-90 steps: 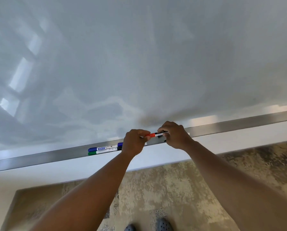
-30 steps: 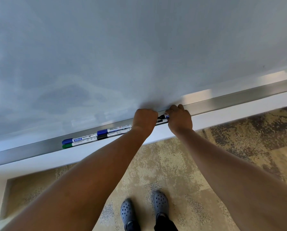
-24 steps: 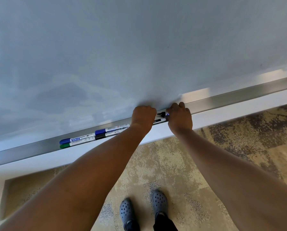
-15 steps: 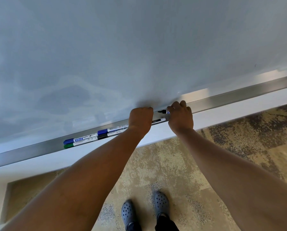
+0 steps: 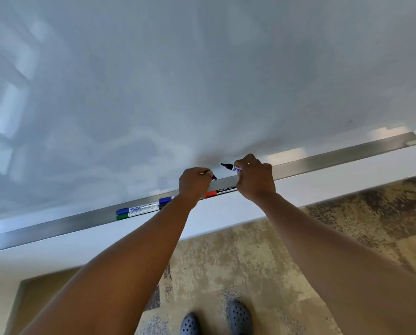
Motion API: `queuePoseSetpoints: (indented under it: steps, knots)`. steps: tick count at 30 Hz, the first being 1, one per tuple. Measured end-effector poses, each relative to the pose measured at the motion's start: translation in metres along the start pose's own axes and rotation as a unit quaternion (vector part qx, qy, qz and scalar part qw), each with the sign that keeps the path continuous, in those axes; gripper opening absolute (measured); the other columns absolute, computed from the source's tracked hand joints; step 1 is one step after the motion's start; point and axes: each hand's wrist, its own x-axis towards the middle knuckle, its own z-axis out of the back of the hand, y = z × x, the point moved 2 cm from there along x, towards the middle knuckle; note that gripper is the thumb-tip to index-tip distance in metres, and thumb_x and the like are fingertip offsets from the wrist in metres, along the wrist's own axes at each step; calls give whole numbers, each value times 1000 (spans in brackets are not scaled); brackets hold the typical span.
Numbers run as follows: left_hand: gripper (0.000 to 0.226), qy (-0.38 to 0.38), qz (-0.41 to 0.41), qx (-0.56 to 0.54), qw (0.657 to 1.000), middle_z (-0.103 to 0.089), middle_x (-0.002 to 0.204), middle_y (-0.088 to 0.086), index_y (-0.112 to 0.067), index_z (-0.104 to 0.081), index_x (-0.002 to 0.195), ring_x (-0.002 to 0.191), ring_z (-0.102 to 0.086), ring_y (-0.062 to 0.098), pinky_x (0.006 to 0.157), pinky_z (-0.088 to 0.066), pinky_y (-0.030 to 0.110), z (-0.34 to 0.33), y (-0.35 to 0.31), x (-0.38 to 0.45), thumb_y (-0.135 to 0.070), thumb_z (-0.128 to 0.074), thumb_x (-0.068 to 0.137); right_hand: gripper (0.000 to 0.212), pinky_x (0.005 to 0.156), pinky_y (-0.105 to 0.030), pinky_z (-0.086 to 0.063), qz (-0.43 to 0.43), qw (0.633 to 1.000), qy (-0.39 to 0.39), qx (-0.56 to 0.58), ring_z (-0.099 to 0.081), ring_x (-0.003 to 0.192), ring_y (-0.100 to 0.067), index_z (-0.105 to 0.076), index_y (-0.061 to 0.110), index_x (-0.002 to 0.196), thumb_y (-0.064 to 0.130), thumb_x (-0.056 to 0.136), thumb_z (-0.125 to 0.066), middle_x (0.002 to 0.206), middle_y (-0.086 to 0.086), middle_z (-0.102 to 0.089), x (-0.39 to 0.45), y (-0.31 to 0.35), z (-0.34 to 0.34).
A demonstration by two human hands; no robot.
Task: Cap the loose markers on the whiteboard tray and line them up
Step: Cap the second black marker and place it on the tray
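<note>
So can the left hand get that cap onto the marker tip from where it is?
Probably yes. The left hand pinches the cap just left of the uncapped marker in the right hand, tip pointing towards it, with only open air between them.

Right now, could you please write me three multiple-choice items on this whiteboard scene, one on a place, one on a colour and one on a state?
1. Where does the red-capped marker lie?
A. On the floor
B. In the metal tray
C. In the left hand

2. What colour is the cap on the marker nearest the tray's front edge at the left, the green marker?
A. Green
B. Red
C. Orange

3. What state is the marker in the right hand, the uncapped marker, in?
A. Capped
B. Lying in the tray
C. Uncapped, tip bare

Answers: 1 B, it rests in the tray between the wrists. 2 A, its left end is green. 3 C, its dark tip points at the left hand, which holds a dark cap.
</note>
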Motion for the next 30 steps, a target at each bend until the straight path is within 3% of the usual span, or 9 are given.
queuePoseSetpoints:
  steps: [6, 9, 14, 22, 30]
  knots:
    - [22, -3, 60, -223, 973, -77, 87, -2, -19, -80, 78, 70, -69, 9, 80, -58, 25, 30, 0, -24, -23, -62, 90, 36, 83, -39, -38, 50, 999, -13, 7, -57, 101, -25, -59, 25, 115, 11, 81, -58, 115, -3, -56, -3, 26, 28]
    - [22, -10, 90, -297, 951, -77, 84, 2, -16, -77, 78, 70, -68, 10, 77, -58, 21, 48, -4, -33, -26, -64, 93, 33, 85, -39, -40, 70, 997, -23, 20, -56, 103, -25, -59, 25, 115, 12, 85, -57, 115, -2, -57, -4, 39, 38]
    - [19, -24, 128, -398, 908, -76, 91, 5, -9, -72, 90, 87, -72, 14, 84, -57, 26, 86, -16, -47, -27, -67, 92, 29, 83, -40, -44, 107, 991, -56, 56, -58, 100, -25, -61, 23, 112, 11, 85, -58, 111, -2, -58, -5, 70, 64]
    - [24, -15, 79, -445, 892, -77, 93, 4, -8, -72, 102, 81, -71, 11, 76, -58, 22, 132, -37, -62, -30, -66, 92, 29, 81, -41, -47, 166, 979, -95, 66, -59, 97, -24, -63, 23, 111, 10, 86, -58, 109, 0, -61, -1, 118, 103]
    - [28, -45, 24, -429, 902, -76, 101, 7, -8, -69, 114, 93, -72, 16, 86, -57, 27, 166, -44, -71, -26, -66, 92, 30, 77, -40, -46, 209, 967, -136, 56, -59, 97, -24, -66, 23, 112, 11, 86, -59, 108, 0, -62, -1, 150, 131]
